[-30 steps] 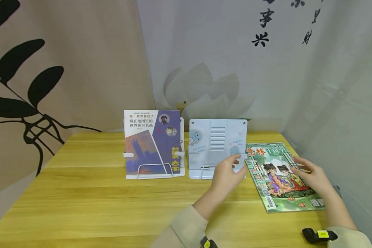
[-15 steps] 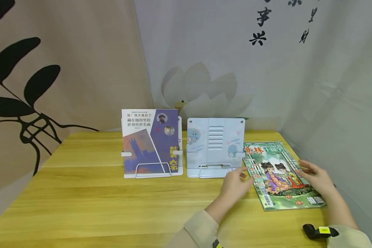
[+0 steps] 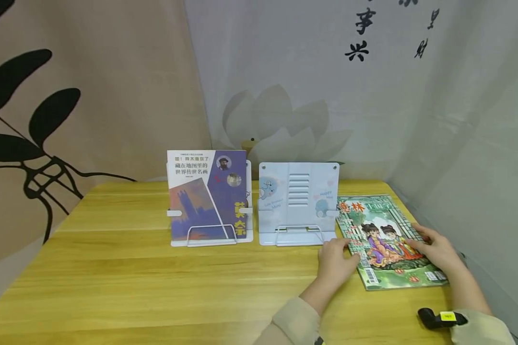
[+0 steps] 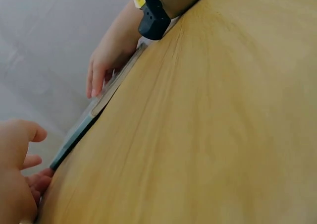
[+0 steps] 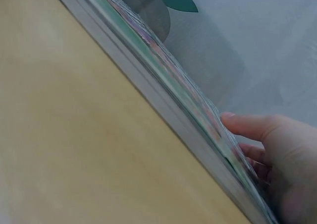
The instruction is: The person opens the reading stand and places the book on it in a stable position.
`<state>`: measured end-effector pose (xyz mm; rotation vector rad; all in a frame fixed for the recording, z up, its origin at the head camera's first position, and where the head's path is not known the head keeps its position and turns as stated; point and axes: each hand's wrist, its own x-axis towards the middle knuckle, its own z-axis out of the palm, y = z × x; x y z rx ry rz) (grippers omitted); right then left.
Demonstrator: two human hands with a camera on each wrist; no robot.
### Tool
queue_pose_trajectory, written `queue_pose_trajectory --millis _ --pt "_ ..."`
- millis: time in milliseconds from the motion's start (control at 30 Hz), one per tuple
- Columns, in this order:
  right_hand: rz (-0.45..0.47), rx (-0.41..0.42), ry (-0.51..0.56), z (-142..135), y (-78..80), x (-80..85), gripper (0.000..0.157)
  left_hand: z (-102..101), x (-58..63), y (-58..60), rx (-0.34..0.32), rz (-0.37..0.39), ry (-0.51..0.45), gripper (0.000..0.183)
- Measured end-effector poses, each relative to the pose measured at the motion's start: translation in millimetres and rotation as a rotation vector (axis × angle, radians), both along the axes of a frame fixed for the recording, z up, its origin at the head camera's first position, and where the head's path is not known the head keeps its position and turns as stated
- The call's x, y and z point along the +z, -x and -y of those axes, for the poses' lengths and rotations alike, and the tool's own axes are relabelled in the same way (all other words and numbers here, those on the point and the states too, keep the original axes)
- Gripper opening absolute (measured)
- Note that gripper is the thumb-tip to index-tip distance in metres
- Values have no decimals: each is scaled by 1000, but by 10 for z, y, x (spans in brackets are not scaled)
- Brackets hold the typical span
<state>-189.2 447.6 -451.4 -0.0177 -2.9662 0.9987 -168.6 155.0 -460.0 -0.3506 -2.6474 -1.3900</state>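
Note:
A magazine [image 3: 393, 249] with a green illustrated cover lies flat on the right of the table. My right hand [image 3: 438, 251] holds its right edge, thumb over the cover; in the right wrist view the fingers [image 5: 257, 159] curl beside the page edge. At the magazine's left edge is my left hand [image 3: 336, 263], fingertips touching it low at the side, with the thumb apart from the fingers in the left wrist view. Just left of the magazine stands a pale blue book stand [image 3: 300, 196] with no book on it.
A purple and white book [image 3: 207, 196] leans on a second white stand [image 3: 249, 211] to the left. Bare wood of the yellow table [image 3: 155, 287] spreads in front. Printed curtains [image 3: 280, 67] hang close behind and at the right side.
My left hand has moved right and nearer, from in front of the blue stand to the magazine's left edge. My right hand has stayed at the magazine's right edge.

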Motion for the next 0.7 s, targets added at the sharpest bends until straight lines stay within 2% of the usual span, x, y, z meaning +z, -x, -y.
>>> queue_pose_trajectory --millis 167,367,467,700 --pt "-4 21 -12 21 19 -9 77 -39 -16 12 18 -10 69 40" --pt "8 30 -17 19 35 -25 76 -58 2 18 23 -44 240 45" --pt "23 29 -23 9 30 -18 77 -55 12 18 -6 -68 292 48" --pt "41 14 -12 1 11 -12 80 -47 7 50 -131 -43 282 58"
